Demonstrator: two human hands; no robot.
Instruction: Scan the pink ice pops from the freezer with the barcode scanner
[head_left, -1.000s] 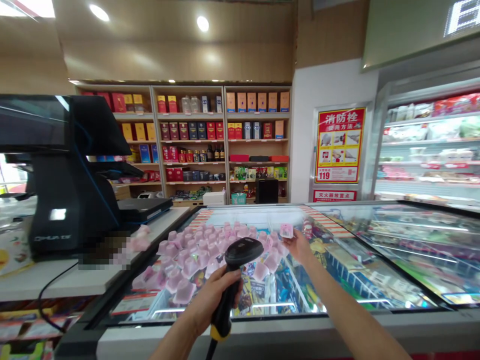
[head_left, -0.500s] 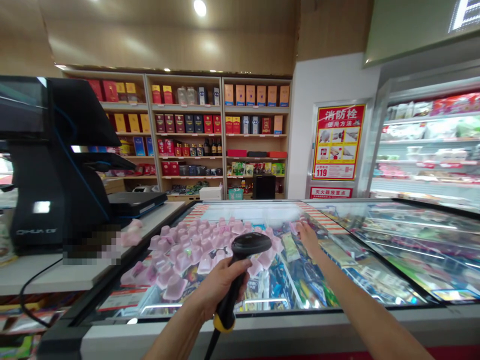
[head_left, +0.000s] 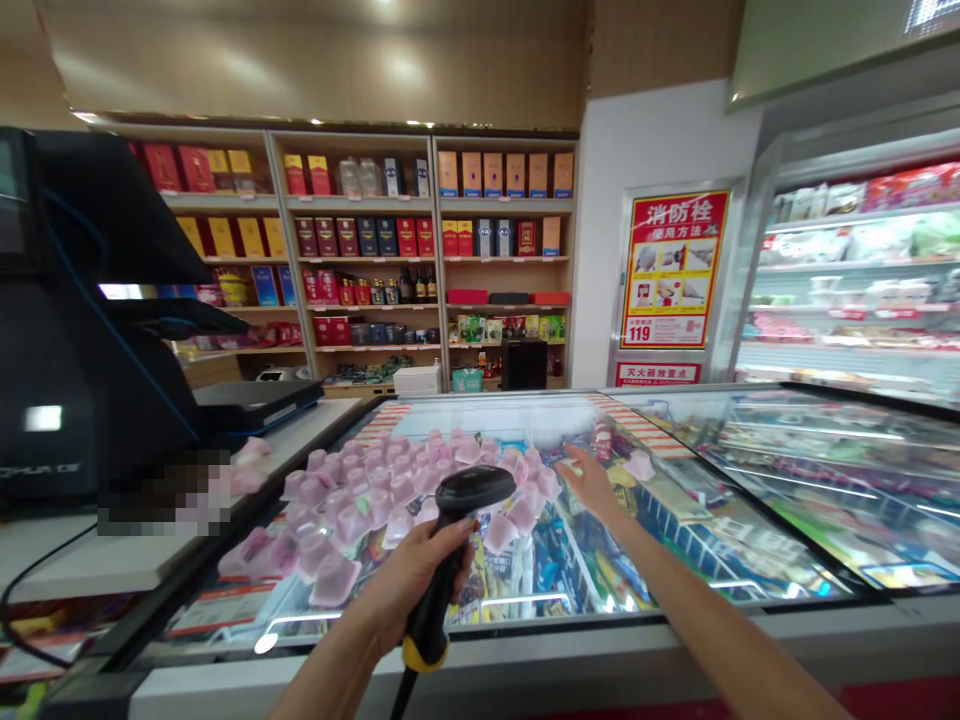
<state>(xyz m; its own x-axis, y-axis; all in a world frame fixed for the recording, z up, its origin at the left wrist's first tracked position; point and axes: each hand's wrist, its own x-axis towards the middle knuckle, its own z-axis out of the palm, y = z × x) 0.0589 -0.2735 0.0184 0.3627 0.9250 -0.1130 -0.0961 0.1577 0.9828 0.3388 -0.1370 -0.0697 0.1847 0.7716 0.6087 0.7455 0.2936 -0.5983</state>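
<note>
My left hand (head_left: 420, 575) is wrapped round the grip of a black barcode scanner (head_left: 474, 488) with a yellow ring at its base and a cable hanging down. The scanner's head points right above the freezer glass. Many small pink cups (head_left: 352, 522) lie spread over the glass on the left and middle. My right hand (head_left: 592, 485) reaches out at the right edge of this group, fingers apart and holding nothing that I can see. A single pink cup (head_left: 640, 465) lies apart, to the right of that hand.
Packaged frozen goods show beneath the freezer's glass top (head_left: 720, 590). A black point-of-sale terminal (head_left: 75, 330) stands on the white counter (head_left: 142, 555) at left, beside more pink cups (head_left: 251, 462). Behind are shelves of boxes (head_left: 360, 240) and a lit open fridge (head_left: 862, 270).
My right hand has let go of one pink cup, now lying on the right, and moved left toward the group. The scanner has shifted slightly left in view, still in my left hand.
</note>
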